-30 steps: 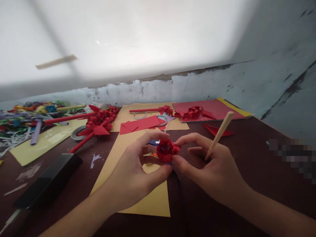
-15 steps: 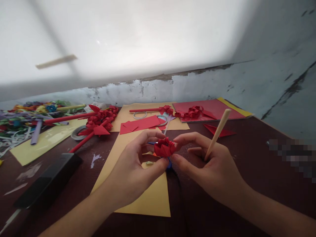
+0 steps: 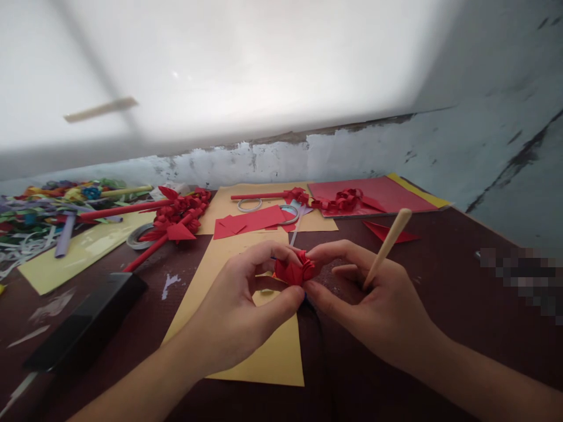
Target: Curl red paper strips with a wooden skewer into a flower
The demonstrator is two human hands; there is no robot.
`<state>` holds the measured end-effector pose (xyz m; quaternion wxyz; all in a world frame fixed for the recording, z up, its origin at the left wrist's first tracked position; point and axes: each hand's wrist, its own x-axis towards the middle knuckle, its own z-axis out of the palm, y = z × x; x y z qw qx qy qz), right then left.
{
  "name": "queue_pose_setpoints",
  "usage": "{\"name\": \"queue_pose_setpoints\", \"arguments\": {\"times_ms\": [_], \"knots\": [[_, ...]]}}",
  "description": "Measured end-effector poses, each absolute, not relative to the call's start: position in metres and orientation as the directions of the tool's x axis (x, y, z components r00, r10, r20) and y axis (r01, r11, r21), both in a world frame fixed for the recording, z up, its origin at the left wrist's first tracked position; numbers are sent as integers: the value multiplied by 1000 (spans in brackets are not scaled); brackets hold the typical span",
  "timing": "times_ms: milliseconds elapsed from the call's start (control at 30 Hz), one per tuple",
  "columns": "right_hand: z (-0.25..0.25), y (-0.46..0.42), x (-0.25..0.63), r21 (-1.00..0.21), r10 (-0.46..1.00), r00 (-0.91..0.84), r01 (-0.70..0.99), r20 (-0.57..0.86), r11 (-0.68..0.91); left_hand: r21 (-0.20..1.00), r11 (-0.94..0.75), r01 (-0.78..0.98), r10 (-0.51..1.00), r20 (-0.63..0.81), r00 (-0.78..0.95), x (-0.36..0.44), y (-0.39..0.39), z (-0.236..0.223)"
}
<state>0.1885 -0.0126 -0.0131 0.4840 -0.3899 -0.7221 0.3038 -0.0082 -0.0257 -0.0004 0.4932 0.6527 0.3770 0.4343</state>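
Observation:
A small folded red paper flower (image 3: 291,272) is pinched between both hands, above the yellow paper sheet (image 3: 259,346). My left hand (image 3: 250,299) grips its left side with thumb and fingers. My right hand (image 3: 369,293) pinches its right side with thumb and index finger. A pale wooden stick (image 3: 389,246) also sits in my right hand, tucked between the fingers and tilted up to the right. Something blue shows just beneath the flower, mostly hidden by the fingers.
Red paper flowers on stems (image 3: 180,217) lie at left, beside a tape roll (image 3: 139,235) and a black box-shaped object (image 3: 88,322). Coloured paper strips (image 3: 39,220) heap up far left. Red paper pieces (image 3: 250,220), a red chain of folded paper (image 3: 341,201) and a red folder (image 3: 396,196) lie toward the wall.
Both hands have lowered slightly with the red paper flower, and it has turned a little between the fingers. The left index finger now bends over its top, and the stick's top end has dropped.

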Motion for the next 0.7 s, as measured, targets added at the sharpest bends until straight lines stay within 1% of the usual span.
{"name": "queue_pose_setpoints", "arguments": {"times_ms": [267, 500, 700], "knots": [[-16, -12, 190, -813, 862, -243, 293, 446, 503, 963, -246, 108, 928, 202, 313, -9, -23, 0], [-16, -12, 189, -821, 858, -249, 263, 450, 507, 960, -252, 125, 931, 205, 301, -8, -23, 0], [-15, -13, 190, -801, 851, -260, 296, 457, 520, 949, -266, 167, 933, 210, 291, -10, -24, 0]]}}
